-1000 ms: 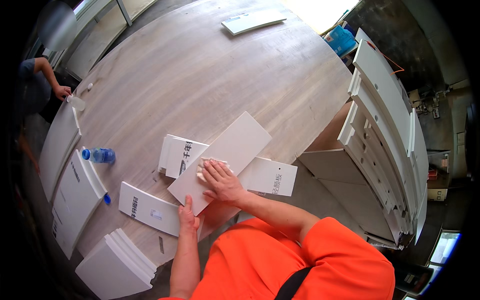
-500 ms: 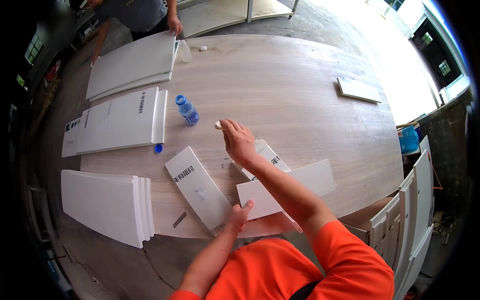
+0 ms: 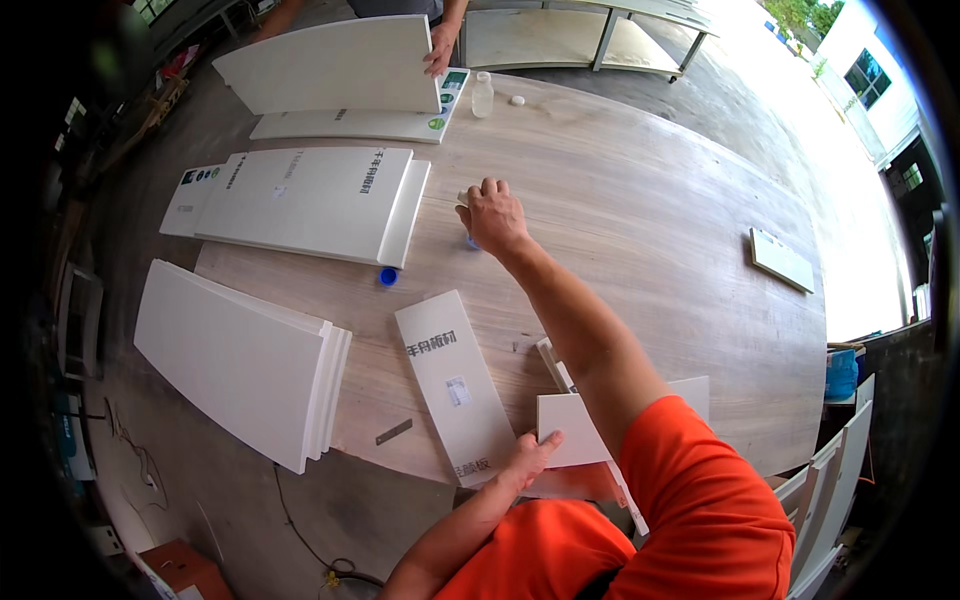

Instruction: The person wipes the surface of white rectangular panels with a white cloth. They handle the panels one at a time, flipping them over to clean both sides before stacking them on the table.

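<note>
My left hand (image 3: 530, 458) grips the near left corner of a white board (image 3: 575, 428), thumb on top. Stretched out over the table, my right hand (image 3: 497, 215) pinches a small pale wad (image 3: 464, 198). It is above a blue plastic bottle (image 3: 473, 242), which it mostly hides; whether the wad touches the bottle cannot be seen. Beside my left hand lies a long white board (image 3: 450, 385) with dark print and a small label. Part of another narrow board (image 3: 553, 364) shows beneath my right forearm.
Left of me are stacked white boards (image 3: 240, 350) and printed boards (image 3: 300, 205). A blue cap (image 3: 388, 277) and a small metal ruler (image 3: 394, 432) lie nearby. Across the table, a co-worker's hand (image 3: 440, 50) holds a raised board (image 3: 330, 65) near a clear bottle (image 3: 482, 95).
My right hand has moved over the blue bottle, covering most of it. The left hand keeps its grip on the board. The co-worker's top board has been tilted up. The whole view has shifted.
</note>
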Tool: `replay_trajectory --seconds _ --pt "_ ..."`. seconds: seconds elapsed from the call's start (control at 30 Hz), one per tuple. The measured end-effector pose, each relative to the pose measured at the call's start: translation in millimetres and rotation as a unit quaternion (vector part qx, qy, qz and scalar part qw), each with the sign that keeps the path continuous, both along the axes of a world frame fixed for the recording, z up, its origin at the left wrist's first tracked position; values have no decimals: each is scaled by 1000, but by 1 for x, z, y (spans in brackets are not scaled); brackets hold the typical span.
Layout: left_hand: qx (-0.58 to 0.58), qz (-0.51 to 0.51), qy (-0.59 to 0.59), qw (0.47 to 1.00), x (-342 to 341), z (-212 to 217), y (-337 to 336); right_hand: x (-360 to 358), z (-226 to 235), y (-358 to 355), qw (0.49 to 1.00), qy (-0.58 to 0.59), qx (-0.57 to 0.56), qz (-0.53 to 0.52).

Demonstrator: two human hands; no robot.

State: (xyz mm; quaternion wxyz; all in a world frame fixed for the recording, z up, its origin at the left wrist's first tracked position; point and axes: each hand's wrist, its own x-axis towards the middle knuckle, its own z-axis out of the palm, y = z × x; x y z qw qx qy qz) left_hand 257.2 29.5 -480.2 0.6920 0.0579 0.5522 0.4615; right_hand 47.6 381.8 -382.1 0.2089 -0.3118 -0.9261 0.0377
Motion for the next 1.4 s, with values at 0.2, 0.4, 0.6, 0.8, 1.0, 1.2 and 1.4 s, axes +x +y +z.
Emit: replay_trajectory --seconds 0.2,0.4,0.6,0.8,1.0,1.2,1.4 --pt "20 28 -21 999 0 -11 -2 53 -3 39 962 24 -178 -204" --pt "17 3 -32 999 -1 -18 -1 157 -91 30 710 332 -518 -343" --pt "30 -17 -48 998 -3 -4 0 169 -57 48 844 284 -354 -288" --pt "35 28 -47 998 -1 -3 0 119 13 17 997 -27 46 -48" --pt "13 8 -29 999 -11 18 9 103 9 3 987 -131 83 34" --pt "-53 -27 23 998 -14 -8 7 138 51 -10 987 157 38 -14" --pt "-35 -30 -224 973 -48 18 7 264 22 -121 974 161 -134 -83"
